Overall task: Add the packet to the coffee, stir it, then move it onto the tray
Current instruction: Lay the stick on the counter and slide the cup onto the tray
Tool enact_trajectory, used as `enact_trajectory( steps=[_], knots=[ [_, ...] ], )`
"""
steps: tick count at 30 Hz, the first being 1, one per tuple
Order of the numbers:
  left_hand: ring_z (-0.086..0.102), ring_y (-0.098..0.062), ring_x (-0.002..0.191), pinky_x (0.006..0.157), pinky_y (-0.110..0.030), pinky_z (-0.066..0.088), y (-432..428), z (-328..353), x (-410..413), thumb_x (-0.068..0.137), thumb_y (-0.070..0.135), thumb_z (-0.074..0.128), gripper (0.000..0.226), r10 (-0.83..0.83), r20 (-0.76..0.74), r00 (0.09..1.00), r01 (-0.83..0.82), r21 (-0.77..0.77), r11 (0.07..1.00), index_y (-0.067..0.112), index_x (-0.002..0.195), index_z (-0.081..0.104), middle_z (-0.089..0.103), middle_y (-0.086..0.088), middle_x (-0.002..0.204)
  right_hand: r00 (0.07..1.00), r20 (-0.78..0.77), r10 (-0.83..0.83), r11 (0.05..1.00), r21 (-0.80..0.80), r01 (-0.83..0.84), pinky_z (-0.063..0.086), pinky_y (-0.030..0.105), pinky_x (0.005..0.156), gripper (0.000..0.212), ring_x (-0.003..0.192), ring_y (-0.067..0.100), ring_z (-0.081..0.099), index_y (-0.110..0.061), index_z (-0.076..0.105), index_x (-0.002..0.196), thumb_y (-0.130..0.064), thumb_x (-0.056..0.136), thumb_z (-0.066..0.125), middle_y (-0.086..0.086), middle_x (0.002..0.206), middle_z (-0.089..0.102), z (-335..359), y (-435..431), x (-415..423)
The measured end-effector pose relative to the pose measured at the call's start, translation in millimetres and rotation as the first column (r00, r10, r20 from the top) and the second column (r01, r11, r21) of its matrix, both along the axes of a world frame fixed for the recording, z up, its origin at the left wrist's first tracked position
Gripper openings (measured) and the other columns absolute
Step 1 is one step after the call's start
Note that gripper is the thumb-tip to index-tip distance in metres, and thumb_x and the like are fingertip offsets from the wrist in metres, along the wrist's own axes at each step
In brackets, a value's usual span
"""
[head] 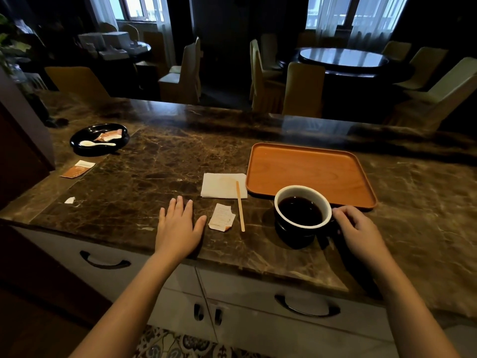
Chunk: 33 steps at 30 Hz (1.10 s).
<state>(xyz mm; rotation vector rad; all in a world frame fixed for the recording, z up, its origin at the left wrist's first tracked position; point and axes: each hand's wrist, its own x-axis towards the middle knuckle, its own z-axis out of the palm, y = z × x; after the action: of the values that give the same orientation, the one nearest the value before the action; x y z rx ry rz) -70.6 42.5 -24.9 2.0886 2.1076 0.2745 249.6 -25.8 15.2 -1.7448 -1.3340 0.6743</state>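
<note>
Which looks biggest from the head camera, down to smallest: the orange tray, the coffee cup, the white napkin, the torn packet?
1. Orange tray
2. Coffee cup and white napkin: similar, and the cup is nearer the camera, so no ranking.
3. Torn packet

Glossy marble counter (160,156), wooden tray (304,171)

The tray (309,174) at centre right lies bare, its near rim just behind the coffee cup (302,215), while the stir stick (240,206), torn packet (222,217) and napkin (223,185) crowd the counter (154,161) left of the cup, with open marble farther left.
</note>
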Motion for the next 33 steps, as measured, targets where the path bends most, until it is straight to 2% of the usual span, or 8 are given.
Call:
enact_trajectory(
  steps=[3,7,11,18,24,28,30,33],
  knots=[
    [0.003,-0.024,0.145,0.117,-0.042,0.002,-1,-2,4,0.094,0.046,0.028,0.062,0.018,-0.008,1.0,-0.018,0.007,1.0,0.013,0.145,0.017,0.01,-0.012,0.157,0.992,-0.105,0.064,0.997,-0.045,-0.069,0.035,0.033,0.056,0.029,0.057,0.019,0.046,-0.009,0.058,0.076,-0.03,0.093,0.046,0.008,0.064,0.051,0,3,7],
    [0.003,-0.024,0.145,0.117,-0.041,0.003,-2,-2,4,0.094,0.046,0.027,0.062,0.022,-0.011,1.0,-0.022,0.009,1.0,0.013,0.145,0.016,0.009,-0.012,0.157,0.878,-0.444,0.177,0.969,-0.079,-0.235,0.03,0.033,0.057,0.038,0.064,0.023,0.036,0.0,0.056,0.082,-0.037,0.09,0.05,0.009,0.072,0.043,-5,5,15],
    [0.003,-0.025,0.145,0.117,-0.041,0.003,-1,-2,4,0.094,0.046,0.029,0.061,0.026,-0.002,1.0,-0.026,0.003,1.0,0.013,0.145,0.017,0.01,-0.012,0.157,0.852,-0.47,0.231,0.953,-0.067,-0.295,0.032,0.03,0.055,0.032,0.054,0.011,0.039,-0.019,0.055,0.066,-0.031,0.094,0.046,-0.005,0.058,0.047,-6,7,16],
    [0.002,-0.023,0.145,0.117,-0.041,0.004,-5,4,10,0.094,0.044,0.031,0.061,0.031,0.068,0.997,-0.03,-0.011,0.999,0.014,0.145,0.016,0.009,-0.01,0.157,0.823,-0.516,0.24,0.958,-0.014,-0.288,0.028,0.028,0.051,0.028,0.052,0.01,0.035,-0.017,0.052,0.072,-0.033,0.094,0.044,-0.004,0.058,0.04,-8,3,19],
    [0.004,-0.019,0.145,0.117,-0.039,0.006,-13,23,58,0.094,0.042,0.035,0.059,-0.136,0.116,0.984,0.125,0.096,0.988,0.016,0.144,0.02,0.012,-0.006,0.157,0.848,-0.475,0.236,0.966,0.024,-0.256,0.03,0.029,0.052,0.032,0.056,0.013,0.036,-0.018,0.058,0.072,-0.032,0.095,0.041,-0.001,0.062,0.042,-4,0,27],
    [0.003,-0.019,0.145,0.117,-0.036,0.006,-18,33,101,0.093,0.045,0.035,0.063,-0.283,0.142,0.949,0.275,0.071,0.959,0.017,0.145,0.015,0.008,-0.006,0.158,0.894,-0.387,0.227,0.972,0.028,-0.234,0.037,0.024,0.052,0.035,0.058,0.014,0.041,-0.005,0.061,0.091,-0.032,0.095,0.04,0.005,0.068,0.045,6,4,38],
    [0.002,-0.02,0.145,0.117,-0.035,0.006,-18,33,121,0.093,0.045,0.034,0.063,-0.329,0.146,0.933,0.324,0.06,0.944,0.015,0.145,0.014,0.008,-0.007,0.158,0.908,-0.357,0.22,0.974,0.035,-0.223,0.037,0.021,0.052,0.035,0.056,0.01,0.041,-0.006,0.061,0.087,-0.033,0.096,0.039,-0.002,0.063,0.045,10,8,43],
    [0.001,-0.019,0.145,0.117,-0.035,0.005,-15,26,143,0.094,0.047,0.03,0.065,-0.359,0.157,0.92,0.359,0.03,0.933,0.015,0.146,0.01,0.007,-0.007,0.158,0.908,-0.369,0.198,0.98,0.039,-0.198,0.036,0.022,0.054,0.036,0.055,0.009,0.04,-0.021,0.059,0.068,-0.033,0.095,0.039,-0.005,0.06,0.047,18,17,51]
  ],
)
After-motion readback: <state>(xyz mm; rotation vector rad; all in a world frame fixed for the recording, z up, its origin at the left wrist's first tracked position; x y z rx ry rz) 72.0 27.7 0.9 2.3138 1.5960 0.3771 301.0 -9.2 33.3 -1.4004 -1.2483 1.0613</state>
